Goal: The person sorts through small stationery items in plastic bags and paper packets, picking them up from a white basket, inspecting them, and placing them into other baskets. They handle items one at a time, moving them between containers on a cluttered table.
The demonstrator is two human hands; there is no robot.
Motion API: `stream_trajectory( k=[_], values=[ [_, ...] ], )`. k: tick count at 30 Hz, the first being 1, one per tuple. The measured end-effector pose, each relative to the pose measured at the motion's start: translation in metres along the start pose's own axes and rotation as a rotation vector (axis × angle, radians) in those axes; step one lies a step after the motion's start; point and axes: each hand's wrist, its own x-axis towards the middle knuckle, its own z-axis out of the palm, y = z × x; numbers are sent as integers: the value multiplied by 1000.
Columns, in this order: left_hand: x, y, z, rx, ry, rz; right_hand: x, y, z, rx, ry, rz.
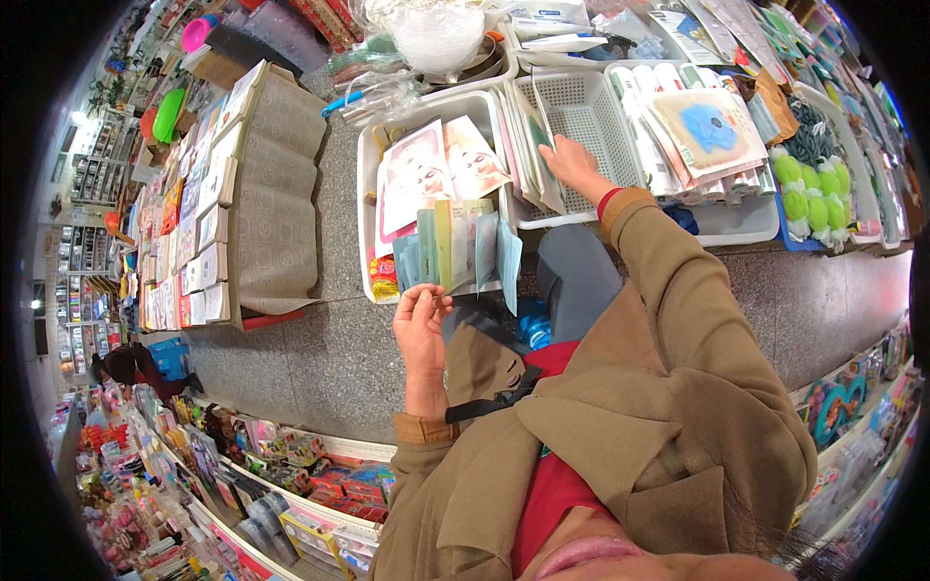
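Observation:
My right hand (574, 163) holds the edge of a row of thin flat packets (534, 156) standing on edge. They lean along the left side of a white perforated plastic basket (574, 109). My left hand (423, 312) has its thumb and fingertips pinched together, just in front of several upright blue and green sachets (454, 243). Whether something thin is between those fingertips cannot be made out. The sachets stand at the near end of a white plastic bin (367, 181). Behind them in this bin lie face-mask packets (418, 163) printed with pictures of faces.
To the right, a bin holds white rolls (628, 145) under flat packets (705, 134); bright green bundles (810, 192) lie farther right. A cloth-draped table (272, 196) with stacked goods stands left. Stocked shelves (312, 501) run behind me. A person (138, 367) crouches at far left.

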Motion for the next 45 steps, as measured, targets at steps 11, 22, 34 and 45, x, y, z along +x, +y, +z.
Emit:
stream_trajectory(
  k=[11, 22, 34, 45],
  values=[
    [-1, 1, -4, 0, 22, 3, -8, 2, 15, 24, -3, -45],
    [7, 7, -17, 2, 82, 78, 10, -1, 22, 37, 50, -104],
    [60, 34, -67, 178, 162, 211, 2, 6, 29, 127, 115, -134],
    [170, 29, -90, 349, 169, -169, -104, 32, -13, 515, 234, -133]
  ],
)
